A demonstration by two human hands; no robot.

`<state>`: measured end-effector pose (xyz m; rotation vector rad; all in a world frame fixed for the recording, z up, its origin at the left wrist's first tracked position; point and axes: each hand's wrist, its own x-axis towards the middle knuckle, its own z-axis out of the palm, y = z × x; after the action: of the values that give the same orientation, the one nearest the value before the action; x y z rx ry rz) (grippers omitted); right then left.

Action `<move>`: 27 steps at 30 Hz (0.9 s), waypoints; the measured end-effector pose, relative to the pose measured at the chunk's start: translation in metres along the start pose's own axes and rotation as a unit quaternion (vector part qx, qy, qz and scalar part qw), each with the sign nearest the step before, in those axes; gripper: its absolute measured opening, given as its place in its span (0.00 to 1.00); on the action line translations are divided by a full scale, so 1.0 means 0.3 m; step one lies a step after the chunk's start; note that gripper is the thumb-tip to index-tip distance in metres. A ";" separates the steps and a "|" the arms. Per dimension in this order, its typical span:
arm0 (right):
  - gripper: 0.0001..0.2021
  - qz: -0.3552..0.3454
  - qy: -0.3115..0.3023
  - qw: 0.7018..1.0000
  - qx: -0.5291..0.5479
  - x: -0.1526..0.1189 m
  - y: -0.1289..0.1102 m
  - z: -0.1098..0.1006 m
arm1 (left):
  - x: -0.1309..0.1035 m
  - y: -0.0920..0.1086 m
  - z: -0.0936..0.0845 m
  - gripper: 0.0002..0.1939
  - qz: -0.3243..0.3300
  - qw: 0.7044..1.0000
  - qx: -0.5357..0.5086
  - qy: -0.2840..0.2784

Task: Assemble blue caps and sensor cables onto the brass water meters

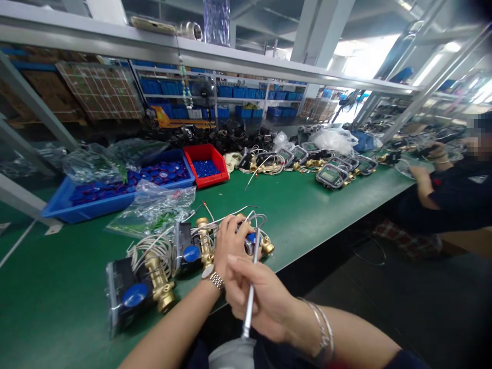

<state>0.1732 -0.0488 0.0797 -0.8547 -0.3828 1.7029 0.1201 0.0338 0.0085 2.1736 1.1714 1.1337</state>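
Note:
My left hand (232,243), with a watch at its wrist, is wrapped over a brass-and-black meter (266,246) near the table's front edge. My right hand (265,294) grips a long metal rod-like tool (249,302), its upper tip beside the meter's blue disc. To the left of my left hand lies a second meter (205,241) with a blue disc and coiled grey cable. Further left sits another meter (134,294), also with a blue disc and a brass pipe body.
Behind are a clear plastic bag (154,205), a blue tray (103,200) of blue discs and a red bin (209,177) of small blue parts. More meters (332,174) lie at the back right. Another person (457,189) works at the far right; a shelf rail spans above.

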 end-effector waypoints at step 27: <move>0.13 -0.042 -0.158 0.987 -0.002 -0.042 0.086 -0.198 | 0.089 -0.037 -0.011 0.18 0.172 0.973 0.030 -0.150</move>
<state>0.1987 -0.0789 0.0268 -0.5629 -0.6272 1.7616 0.1203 0.0621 0.0151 2.5541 0.7250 0.8589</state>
